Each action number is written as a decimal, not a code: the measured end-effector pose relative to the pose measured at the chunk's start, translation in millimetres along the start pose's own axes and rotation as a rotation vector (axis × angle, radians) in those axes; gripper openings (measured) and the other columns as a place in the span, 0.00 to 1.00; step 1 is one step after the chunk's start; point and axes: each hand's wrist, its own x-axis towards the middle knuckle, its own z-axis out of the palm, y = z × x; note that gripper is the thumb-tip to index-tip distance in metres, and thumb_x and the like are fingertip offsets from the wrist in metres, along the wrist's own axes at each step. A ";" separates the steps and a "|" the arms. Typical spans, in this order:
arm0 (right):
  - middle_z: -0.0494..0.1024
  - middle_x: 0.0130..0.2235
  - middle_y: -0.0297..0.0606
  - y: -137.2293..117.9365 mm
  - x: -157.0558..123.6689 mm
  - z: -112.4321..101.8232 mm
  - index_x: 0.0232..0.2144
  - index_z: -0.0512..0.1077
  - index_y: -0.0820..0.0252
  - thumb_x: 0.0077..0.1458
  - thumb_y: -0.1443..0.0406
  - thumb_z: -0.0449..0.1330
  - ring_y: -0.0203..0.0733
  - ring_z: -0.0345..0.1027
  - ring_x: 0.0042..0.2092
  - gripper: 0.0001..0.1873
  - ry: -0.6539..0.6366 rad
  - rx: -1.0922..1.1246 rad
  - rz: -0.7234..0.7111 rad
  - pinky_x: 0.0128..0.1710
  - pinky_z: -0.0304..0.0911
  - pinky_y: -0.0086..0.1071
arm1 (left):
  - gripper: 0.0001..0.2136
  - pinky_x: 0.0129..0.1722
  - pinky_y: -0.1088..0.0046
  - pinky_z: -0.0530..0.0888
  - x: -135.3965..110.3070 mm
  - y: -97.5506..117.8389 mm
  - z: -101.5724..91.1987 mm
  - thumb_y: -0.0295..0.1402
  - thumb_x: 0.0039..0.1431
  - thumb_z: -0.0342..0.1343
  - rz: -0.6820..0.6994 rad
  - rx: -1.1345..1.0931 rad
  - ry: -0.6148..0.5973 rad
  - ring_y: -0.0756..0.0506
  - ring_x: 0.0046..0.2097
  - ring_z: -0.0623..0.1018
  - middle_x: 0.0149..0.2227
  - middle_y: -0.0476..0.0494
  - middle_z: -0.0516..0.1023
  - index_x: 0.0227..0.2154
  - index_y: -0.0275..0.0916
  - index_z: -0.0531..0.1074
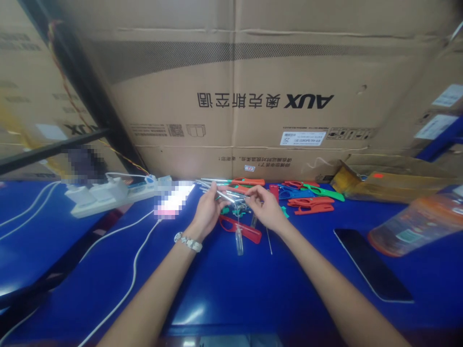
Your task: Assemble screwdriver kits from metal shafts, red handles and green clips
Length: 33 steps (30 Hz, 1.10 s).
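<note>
While the left hand grips: fingers are closed snugly around a slim metal tube, and there it is, held over the cluttered far side of the table, between the two hands.
Right hand: in close now, thumb and fingertips drawn nearly together just beside the tube's nearer end; whether they have hold of a small part, I cannot tell, it's too fine to make out.
Step in hand: fine fingertip work at the tube, fitting or adjusting by the look of it, and that's a judgement.
Next move: calls, I'd say, for a firm left grip and a small, careful touch from the right fingertips, in line with the tube; a sideways push could twist it.
Tube's long axis: slantwise, running out of the left hand toward the right hand and a little toward the table's near edge; which end is the tip, no telling.
Red handle shell: lying below the hands, loop to the left, body sloping right and nearward, much the tube's own slant.
Clear cylinder: just on the near side, its length pointing almost straight at the near edge.
Coloured handles: loosely heaped beyond the right hand, red, blue and green.
</note>
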 end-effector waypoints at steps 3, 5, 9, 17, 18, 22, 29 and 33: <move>0.72 0.43 0.38 3.2 -5.4 -2.9 0.43 0.74 0.54 0.45 0.72 0.62 0.45 0.66 0.44 0.20 -0.155 -0.329 -0.098 0.43 0.63 0.39 | 0.16 0.29 0.80 0.75 1.2 2.2 -1.9 0.43 0.61 0.59 0.007 -0.015 0.004 0.52 0.28 0.76 0.27 0.46 0.75 0.30 0.32 0.77; 0.71 0.47 0.40 5.3 -8.6 1.4 0.41 0.76 0.53 0.46 0.71 0.65 0.50 0.62 0.52 0.17 -0.238 -0.394 -0.149 0.51 0.60 0.45 | 0.16 0.29 0.79 0.75 1.2 3.4 -2.2 0.43 0.62 0.59 0.007 -0.022 0.011 0.52 0.28 0.76 0.26 0.46 0.75 0.29 0.32 0.76; 0.73 0.45 0.39 10.7 -8.9 11.7 0.33 0.76 0.53 0.53 0.63 0.66 0.50 0.61 0.51 0.03 -0.217 -0.420 -0.194 0.55 0.54 0.52 | 0.16 0.28 0.79 0.75 2.3 4.7 -3.6 0.41 0.64 0.57 0.009 -0.039 0.033 0.52 0.28 0.75 0.25 0.47 0.74 0.29 0.32 0.75; 0.77 0.32 0.33 13.0 -3.5 5.4 0.32 0.68 0.58 0.60 0.62 0.58 0.39 0.69 0.34 0.06 -0.242 -0.055 -0.068 0.39 0.63 0.34 | 0.17 0.28 0.80 0.76 5.3 7.1 -5.3 0.39 0.68 0.51 -0.006 -0.103 0.104 0.52 0.27 0.75 0.26 0.46 0.74 0.29 0.31 0.75; 0.76 0.32 0.33 13.7 -3.5 5.9 0.32 0.68 0.58 0.60 0.62 0.58 0.39 0.69 0.34 0.06 -0.245 -0.030 -0.068 0.39 0.63 0.34 | 0.17 0.28 0.80 0.76 5.2 7.5 -4.7 0.38 0.68 0.51 -0.012 -0.111 0.108 0.52 0.27 0.75 0.26 0.46 0.74 0.29 0.31 0.75; 0.71 0.29 0.29 18.9 -2.6 10.8 0.36 0.65 0.56 0.60 0.61 0.57 0.37 0.67 0.31 0.05 -0.216 0.108 -0.025 0.36 0.63 0.33 | 0.19 0.28 0.79 0.76 5.5 8.0 -4.1 0.37 0.70 0.47 -0.008 -0.120 0.114 0.52 0.28 0.76 0.27 0.45 0.74 0.29 0.31 0.75; 0.72 0.32 0.32 17.3 1.0 8.3 0.36 0.69 0.57 0.54 0.63 0.60 0.37 0.66 0.30 0.07 -0.119 0.146 0.013 0.32 0.62 0.32 | 0.19 0.29 0.79 0.76 6.7 7.8 -6.6 0.37 0.70 0.47 0.026 -0.102 0.103 0.51 0.29 0.77 0.27 0.44 0.75 0.29 0.32 0.75; 0.72 0.28 0.32 10.4 0.0 5.5 0.35 0.71 0.58 0.53 0.62 0.60 0.36 0.64 0.27 0.07 -0.152 0.116 0.070 0.28 0.59 0.30 | 0.19 0.29 0.79 0.75 7.1 8.6 -6.5 0.38 0.70 0.46 0.032 -0.086 0.117 0.51 0.29 0.76 0.27 0.44 0.75 0.29 0.32 0.75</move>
